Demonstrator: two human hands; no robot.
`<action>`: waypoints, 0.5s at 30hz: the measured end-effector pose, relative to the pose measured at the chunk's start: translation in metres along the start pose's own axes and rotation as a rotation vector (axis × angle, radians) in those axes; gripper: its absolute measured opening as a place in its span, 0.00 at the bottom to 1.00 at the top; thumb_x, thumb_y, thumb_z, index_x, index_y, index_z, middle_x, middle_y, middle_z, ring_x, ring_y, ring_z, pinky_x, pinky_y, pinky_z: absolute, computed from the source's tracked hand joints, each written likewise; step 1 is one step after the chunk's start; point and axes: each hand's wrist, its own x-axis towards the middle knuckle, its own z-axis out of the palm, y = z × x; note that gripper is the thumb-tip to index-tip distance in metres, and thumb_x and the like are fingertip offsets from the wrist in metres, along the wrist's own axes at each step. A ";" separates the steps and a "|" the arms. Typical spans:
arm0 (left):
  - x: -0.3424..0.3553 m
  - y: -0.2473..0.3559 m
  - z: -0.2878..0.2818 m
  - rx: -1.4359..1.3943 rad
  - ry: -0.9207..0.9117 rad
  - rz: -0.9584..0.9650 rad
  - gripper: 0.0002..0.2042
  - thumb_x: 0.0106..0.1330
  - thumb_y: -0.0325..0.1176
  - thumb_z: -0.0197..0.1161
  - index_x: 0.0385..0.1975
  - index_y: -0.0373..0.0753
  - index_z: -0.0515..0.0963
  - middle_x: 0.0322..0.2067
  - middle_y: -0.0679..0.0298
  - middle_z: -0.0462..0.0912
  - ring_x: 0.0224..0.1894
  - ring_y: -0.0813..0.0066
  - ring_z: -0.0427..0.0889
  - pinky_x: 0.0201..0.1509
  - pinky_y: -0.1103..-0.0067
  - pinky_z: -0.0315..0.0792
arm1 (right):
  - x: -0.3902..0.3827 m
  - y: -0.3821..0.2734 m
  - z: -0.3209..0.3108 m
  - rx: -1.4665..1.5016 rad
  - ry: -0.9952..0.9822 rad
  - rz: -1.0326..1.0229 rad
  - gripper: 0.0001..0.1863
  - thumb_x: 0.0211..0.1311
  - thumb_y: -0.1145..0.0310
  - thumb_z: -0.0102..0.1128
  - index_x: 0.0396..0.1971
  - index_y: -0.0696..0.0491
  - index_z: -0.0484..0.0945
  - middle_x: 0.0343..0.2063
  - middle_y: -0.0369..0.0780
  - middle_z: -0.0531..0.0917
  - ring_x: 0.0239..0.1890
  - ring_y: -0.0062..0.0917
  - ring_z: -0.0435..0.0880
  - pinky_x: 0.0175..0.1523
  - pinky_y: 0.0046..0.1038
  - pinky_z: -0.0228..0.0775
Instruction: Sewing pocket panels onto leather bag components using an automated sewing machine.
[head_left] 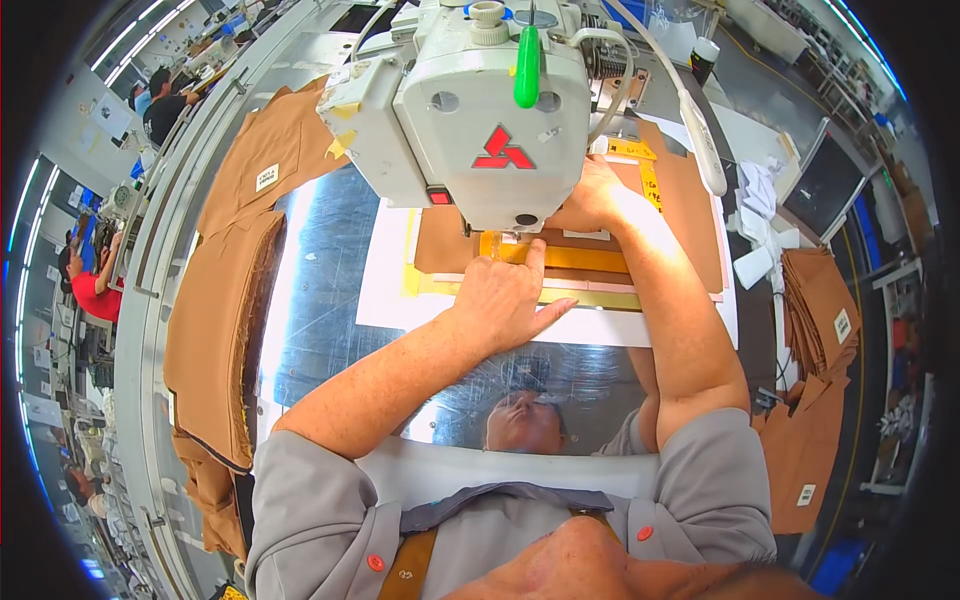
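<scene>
Below the needle area of the grey sewing machine head [490,120], my left hand [510,285] rests with index finger extended and thumb spread, touching a yellow-orange strip [585,258] on a brown fabric panel [690,235]. My right hand [595,195] reaches in at the right of the head, its fingers mostly hidden behind it. The panel lies within a pale template [630,325] with pink and yellow edging. A yellow tape-marked piece [648,185] stands out at the upper right of the panel.
A steel table plate [320,280] surrounds the template. Brown fabric stacks lie left [205,350] and right [815,300]. A green-handled tool [527,65] is on the machine head; a white device [710,160] hangs on a cable. Other people [95,290] work at far left.
</scene>
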 end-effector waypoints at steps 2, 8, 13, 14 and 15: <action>0.002 0.000 0.000 0.028 -0.059 -0.013 0.43 0.68 0.63 0.57 0.59 0.19 0.71 0.20 0.52 0.82 0.25 0.54 0.85 0.32 0.63 0.77 | 0.003 0.000 0.003 0.002 -0.013 0.005 0.40 0.54 0.34 0.66 0.58 0.51 0.80 0.59 0.42 0.80 0.68 0.37 0.71 0.73 0.48 0.55; 0.011 -0.006 0.007 0.047 0.076 0.043 0.43 0.68 0.62 0.57 0.58 0.17 0.72 0.18 0.52 0.81 0.24 0.55 0.85 0.32 0.63 0.77 | 0.013 0.003 0.001 -0.032 0.005 0.035 0.40 0.54 0.34 0.66 0.58 0.51 0.80 0.58 0.44 0.80 0.67 0.38 0.74 0.73 0.48 0.56; 0.007 -0.002 0.002 0.003 0.006 0.031 0.42 0.68 0.62 0.57 0.58 0.17 0.72 0.18 0.52 0.81 0.24 0.55 0.85 0.32 0.64 0.77 | 0.011 0.001 -0.009 0.021 -0.072 0.047 0.41 0.53 0.33 0.67 0.58 0.50 0.80 0.57 0.44 0.81 0.66 0.37 0.75 0.71 0.47 0.58; 0.007 -0.002 0.002 0.015 0.017 0.036 0.42 0.68 0.61 0.57 0.58 0.17 0.72 0.18 0.52 0.81 0.23 0.55 0.85 0.32 0.64 0.77 | 0.011 0.000 -0.012 0.032 -0.090 0.038 0.41 0.52 0.33 0.67 0.58 0.49 0.80 0.56 0.44 0.81 0.65 0.37 0.76 0.70 0.46 0.59; 0.007 -0.003 0.004 0.013 0.019 0.037 0.42 0.68 0.61 0.57 0.58 0.17 0.72 0.18 0.52 0.81 0.23 0.55 0.85 0.32 0.64 0.77 | 0.011 0.002 -0.011 0.029 -0.091 0.039 0.41 0.52 0.33 0.67 0.58 0.49 0.80 0.56 0.44 0.81 0.65 0.37 0.76 0.70 0.46 0.59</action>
